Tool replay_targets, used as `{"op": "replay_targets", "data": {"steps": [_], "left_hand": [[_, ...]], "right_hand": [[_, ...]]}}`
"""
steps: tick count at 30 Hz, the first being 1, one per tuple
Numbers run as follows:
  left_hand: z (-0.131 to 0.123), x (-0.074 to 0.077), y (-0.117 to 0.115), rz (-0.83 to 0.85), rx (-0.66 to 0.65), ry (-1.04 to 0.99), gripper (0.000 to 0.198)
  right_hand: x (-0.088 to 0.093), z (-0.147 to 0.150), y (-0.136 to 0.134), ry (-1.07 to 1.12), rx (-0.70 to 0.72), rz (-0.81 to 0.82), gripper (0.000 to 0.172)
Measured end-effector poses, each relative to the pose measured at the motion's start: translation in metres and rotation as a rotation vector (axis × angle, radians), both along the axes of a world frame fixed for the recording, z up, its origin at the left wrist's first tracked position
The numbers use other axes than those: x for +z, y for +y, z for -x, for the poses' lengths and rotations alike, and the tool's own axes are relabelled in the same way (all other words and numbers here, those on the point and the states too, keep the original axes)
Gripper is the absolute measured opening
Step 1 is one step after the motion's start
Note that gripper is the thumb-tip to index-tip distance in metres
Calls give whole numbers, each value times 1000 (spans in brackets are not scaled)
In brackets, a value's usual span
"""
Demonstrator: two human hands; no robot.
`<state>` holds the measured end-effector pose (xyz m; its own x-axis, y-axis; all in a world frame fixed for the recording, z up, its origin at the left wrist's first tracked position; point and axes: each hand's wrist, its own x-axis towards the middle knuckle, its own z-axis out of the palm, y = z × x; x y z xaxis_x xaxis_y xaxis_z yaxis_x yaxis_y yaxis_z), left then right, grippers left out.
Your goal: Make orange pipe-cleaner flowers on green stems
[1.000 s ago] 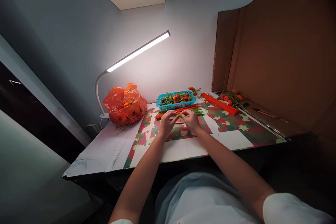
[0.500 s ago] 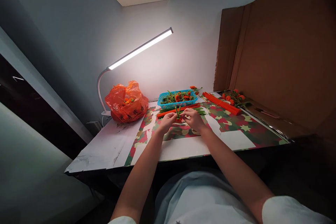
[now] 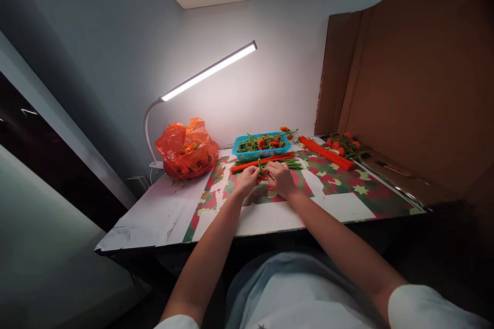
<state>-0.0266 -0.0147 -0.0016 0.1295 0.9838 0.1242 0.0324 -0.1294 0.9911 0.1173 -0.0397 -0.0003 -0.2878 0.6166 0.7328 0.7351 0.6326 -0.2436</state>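
My left hand (image 3: 247, 182) and my right hand (image 3: 281, 180) meet over the middle of the table, fingers pinched close together. Between them is a green pipe cleaner (image 3: 260, 164), its upper end standing up above the left fingertips. A bit of orange-red shows below the fingertips, mostly hidden by them. Just behind the hands lie orange pipe cleaners (image 3: 241, 168) and green pipe cleaners (image 3: 296, 165) in a loose row. Beyond that row stands a blue basket (image 3: 240, 155) holding orange flowers (image 3: 275, 141) with green stems.
An orange plastic bag (image 3: 189, 157) with small flowers in it sits at left, beside the clamp lamp (image 3: 208, 71). To the right lie a bundle of orange pipe cleaners (image 3: 326, 154) and several orange flowers (image 3: 341, 144). A cardboard sheet (image 3: 401, 82) walls off the right side.
Two green ends stood up in a V between my hands; now one points upward and the other is bent down toward my right fingers. My right hand has shifted slightly left.
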Motion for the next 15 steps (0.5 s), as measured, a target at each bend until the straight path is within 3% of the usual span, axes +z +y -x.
{"op": "replay_targets", "data": {"steps": [7,15], "left_hand": [[-10,0,-2,-130,158,-58,34],[3,14,-11,135,-99,-267,28]], "right_hand": [[-4,14,-3,174,-106,33,15],[0,8,-4,133,-134,-24,14]]}}
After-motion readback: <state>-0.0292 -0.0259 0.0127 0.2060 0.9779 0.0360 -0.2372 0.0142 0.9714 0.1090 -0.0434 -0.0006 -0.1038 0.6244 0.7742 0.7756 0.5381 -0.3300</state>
